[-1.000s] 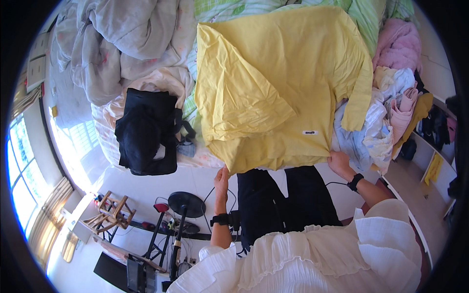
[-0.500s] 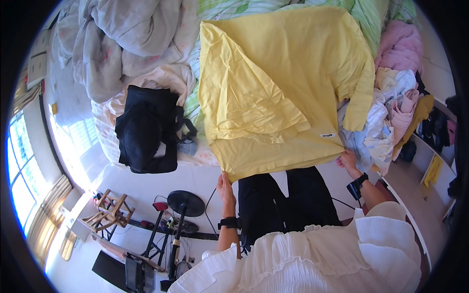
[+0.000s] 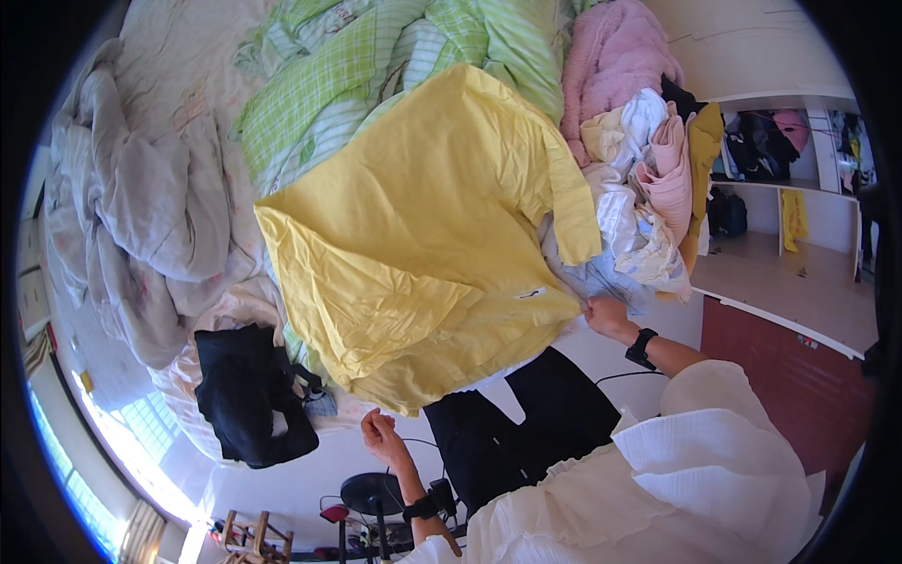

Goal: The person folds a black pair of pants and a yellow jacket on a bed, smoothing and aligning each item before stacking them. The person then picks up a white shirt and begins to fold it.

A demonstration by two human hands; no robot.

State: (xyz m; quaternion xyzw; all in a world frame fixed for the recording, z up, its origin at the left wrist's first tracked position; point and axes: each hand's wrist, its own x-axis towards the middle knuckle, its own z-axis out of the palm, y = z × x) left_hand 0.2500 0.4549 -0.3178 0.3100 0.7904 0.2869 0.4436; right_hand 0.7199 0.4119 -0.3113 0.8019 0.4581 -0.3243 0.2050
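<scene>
**Yellow shirt spread across a cluttered bed**

Bedroom seen from above, as I watch through the head camera: a bed with pale patterned sheets fills most of the view, and a yellow shirt lies spread over its near side, collar end away from me and hem toward me. One sleeve is folded in across the lower left of the shirt, and a small label shows near the hem on the right.

My left hand is closed into a loose fist just below the hem's left corner; I cannot tell whether it has cloth pinched in it. My right hand pinches the hem's right corner, fingers closed on the fabric, with a black watch on that wrist. A similar black band sits on the left wrist.

Beyond the shirt lies a green checked quilt, and to the left a crumpled grey blanket. A black bag rests at the bed's near left edge. To the right of the shirt a pile of clothes in pink, white and mustard is heaped, touching the shirt's right sleeve. Black trousers hang below the hem, between my arms. Open shelves stand against the wall at far right.
</scene>
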